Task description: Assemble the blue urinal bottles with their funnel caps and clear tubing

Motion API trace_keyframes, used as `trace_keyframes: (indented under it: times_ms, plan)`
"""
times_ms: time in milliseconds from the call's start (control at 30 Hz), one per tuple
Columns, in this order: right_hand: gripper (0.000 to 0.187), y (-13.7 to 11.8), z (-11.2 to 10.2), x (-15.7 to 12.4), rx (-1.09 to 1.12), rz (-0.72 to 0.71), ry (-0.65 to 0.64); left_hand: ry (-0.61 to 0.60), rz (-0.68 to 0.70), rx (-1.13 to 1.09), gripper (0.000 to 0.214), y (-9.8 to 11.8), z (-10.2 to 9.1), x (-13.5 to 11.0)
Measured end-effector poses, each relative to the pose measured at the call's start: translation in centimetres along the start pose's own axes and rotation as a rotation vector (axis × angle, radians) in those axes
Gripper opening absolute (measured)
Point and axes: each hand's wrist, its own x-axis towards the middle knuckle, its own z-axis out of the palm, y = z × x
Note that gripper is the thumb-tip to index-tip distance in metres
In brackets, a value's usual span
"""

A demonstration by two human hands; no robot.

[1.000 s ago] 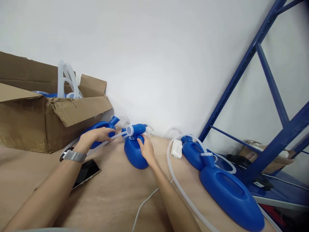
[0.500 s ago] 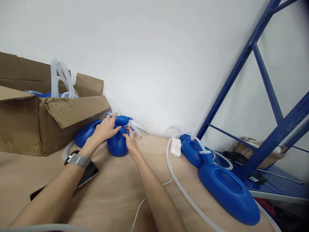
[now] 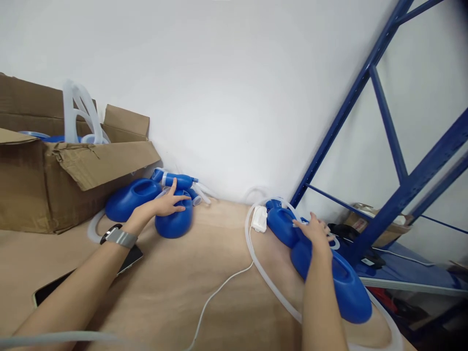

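Observation:
My left hand [image 3: 168, 202], its fingers spread, touches the top of an upright blue urinal bottle [image 3: 175, 224]. Against that bottle's upper part, near the wall, lies a smaller blue bottle-shaped piece [image 3: 180, 181] with a pale band. Another blue urinal bottle [image 3: 127, 200] lies to the left, beside the box. On the right, my right hand [image 3: 315, 231] is over the neck of a large lying blue urinal bottle [image 3: 353, 297], fingers apart; whether it touches the neck is hidden. Just behind is a further blue urinal bottle [image 3: 282, 226].
An open cardboard box [image 3: 22, 185] at left holds blue pieces and clear tubes [image 3: 82, 109]. A phone [image 3: 51, 288] lies under my left forearm. A white plug-like block [image 3: 259, 219] with a cord and a long clear hose [image 3: 263, 278] lie mid-right. Blue metal shelving [image 3: 389, 126] stands at right.
My right hand has left the upright bottle and moved right to the large lying bottle. My left hand stays at the upright bottle, now slightly lower on it. The view has shifted slightly.

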Motion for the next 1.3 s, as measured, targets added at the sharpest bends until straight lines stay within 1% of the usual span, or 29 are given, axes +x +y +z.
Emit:
trace_keyframes:
  times_ms: [33, 67, 133, 233, 300, 333, 400, 467, 567, 633, 700, 733, 800, 867, 967, 1067, 1133, 1233, 1267, 1300]
  plan:
    - [0.091, 1.5, -0.1, 0.3, 0.033, 0.033, -0.119, 0.015, 0.023, -0.019, 0.066, -0.8, -0.2, 0.0]
    - [0.089, 2.5, -0.2, 0.5, 0.046, 0.029, -0.162, 0.040, 0.038, -0.031, 0.067, -1.5, -0.3, 0.0]
    - [0.084, 3.2, -0.3, 0.2, 0.098, -0.001, -0.230, 0.109, 0.037, -0.035, 0.068, -2.9, -0.3, 0.1]
    - [0.078, 2.0, -0.8, -0.8, 0.198, -0.106, -0.305, 0.222, -0.030, 0.005, 0.061, -3.8, 0.5, 0.5]
    - [0.074, 0.6, -1.6, -1.5, 0.274, -0.180, -0.345, 0.295, -0.071, 0.051, 0.055, -3.4, 1.5, 0.7]
    - [0.073, -0.1, -2.1, -1.9, 0.309, -0.210, -0.337, 0.327, -0.081, 0.077, 0.053, -3.0, 2.1, 0.8]
    - [0.074, -1.5, -3.4, -2.9, 0.347, -0.251, -0.257, 0.369, -0.091, 0.126, 0.051, -2.0, 3.0, 0.9]
    - [0.075, -3.1, -5.1, -4.3, 0.324, -0.267, -0.128, 0.378, -0.101, 0.151, 0.051, -1.1, 3.7, 1.0]
    - [0.075, -5.8, -8.0, -7.4, 0.226, -0.233, 0.106, 0.346, -0.128, 0.119, 0.054, -0.2, 3.8, 1.0]
    - [0.072, -7.6, -9.8, -9.8, 0.220, -0.238, 0.252, 0.334, -0.135, 0.086, 0.057, 0.2, 3.7, 1.0]
    - [0.070, -9.3, -10.9, -11.8, 0.319, -0.352, 0.320, 0.339, -0.150, 0.082, 0.059, 0.7, 3.6, 1.1]
    - [0.071, -10.0, -11.1, -12.6, 0.391, -0.434, 0.322, 0.338, -0.170, 0.093, 0.060, 1.0, 3.5, 1.0]
    - [0.075, -11.5, -10.8, -13.4, 0.542, -0.578, 0.247, 0.324, -0.221, 0.122, 0.061, 1.8, 3.5, 0.9]
    - [0.075, -13.0, -9.4, -13.7, 0.662, -0.682, 0.098, 0.326, -0.257, 0.160, 0.063, 2.6, 3.5, 0.5]
    - [0.071, -15.6, -6.1, -13.7, 0.750, -0.791, -0.130, 0.369, -0.264, 0.232, 0.068, 3.6, 3.5, 0.0]
    - [0.071, -17.9, -2.8, -14.0, 0.744, -0.854, -0.311, 0.380, -0.233, 0.231, 0.068, 3.4, 3.2, 0.1]
    - [0.073, -19.0, -1.2, -14.4, 0.741, -0.893, -0.368, 0.409, -0.163, 0.165, 0.065, 2.8, 2.4, 0.5]
    - [0.077, -19.8, 0.3, -15.1, 0.722, -0.938, -0.378, 0.468, 0.019, -0.015, 0.062, 1.4, 0.2, 0.6]
    - [0.078, -20.0, 0.6, -15.3, 0.713, -0.947, -0.376, 0.459, 0.075, -0.109, 0.063, 0.9, -0.7, 0.4]
    - [0.078, -20.1, 0.8, -15.4, 0.709, -0.955, -0.376, 0.419, 0.113, -0.234, 0.064, 0.5, -1.7, -0.1]
